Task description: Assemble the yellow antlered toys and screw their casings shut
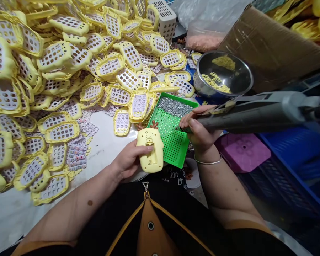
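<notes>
My left hand (129, 158) grips a yellow toy phone (158, 151) by its left side, thumb across its back. Its battery compartment is uncovered and faces up, and brown antlers stick out at the top. In my right hand (201, 133) is a dark electric screwdriver (237, 115), its tip pointing left over a green perforated tray (173, 145). Small silver screws (174, 106) lie heaped at the tray's far end. The screwdriver's tip is apart from the toy phone.
Yellow toy shells (66, 53) with white grids are piled across the left and back. A metal bowl (245, 74) holds small yellow pieces. A cardboard box (269, 46), a blue crate (290, 170) and a purple stool (242, 153) stand at the right.
</notes>
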Motion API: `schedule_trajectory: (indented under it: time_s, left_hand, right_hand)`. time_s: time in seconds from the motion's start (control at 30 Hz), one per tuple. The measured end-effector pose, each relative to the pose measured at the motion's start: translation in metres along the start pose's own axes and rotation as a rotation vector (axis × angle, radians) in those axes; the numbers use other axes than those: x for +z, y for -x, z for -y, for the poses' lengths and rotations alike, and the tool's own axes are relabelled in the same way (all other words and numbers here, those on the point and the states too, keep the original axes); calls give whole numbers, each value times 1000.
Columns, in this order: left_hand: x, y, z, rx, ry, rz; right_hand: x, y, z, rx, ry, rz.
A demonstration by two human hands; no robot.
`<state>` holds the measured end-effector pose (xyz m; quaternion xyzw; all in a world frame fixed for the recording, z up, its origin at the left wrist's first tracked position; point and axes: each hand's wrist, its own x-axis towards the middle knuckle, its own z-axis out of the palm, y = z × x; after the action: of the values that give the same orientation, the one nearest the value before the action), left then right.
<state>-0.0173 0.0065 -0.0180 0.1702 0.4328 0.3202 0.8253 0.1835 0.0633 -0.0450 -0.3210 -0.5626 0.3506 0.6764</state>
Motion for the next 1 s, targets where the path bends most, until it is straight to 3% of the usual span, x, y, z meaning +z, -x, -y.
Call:
schedule_trajectory:
  time_s: [0.3, 0.47, 0.63, 0.73, 1.0]
  left_hand:
    - [4, 4, 1, 76, 99, -182]
    - [9, 3, 5, 151, 139, -249]
    - [13, 2, 7, 185, 119, -258]
    - [15, 4, 7, 191, 94, -266]
    - [15, 5, 8, 195, 43, -253]
  right_hand:
    - [0, -1, 4, 3, -61, 34]
    - [16, 4, 53, -4, -204, -36]
    - [26, 19, 91, 9, -337, 147]
    - [27, 25, 91, 8, -364, 225]
    - [34, 27, 88, 20, -357, 234]
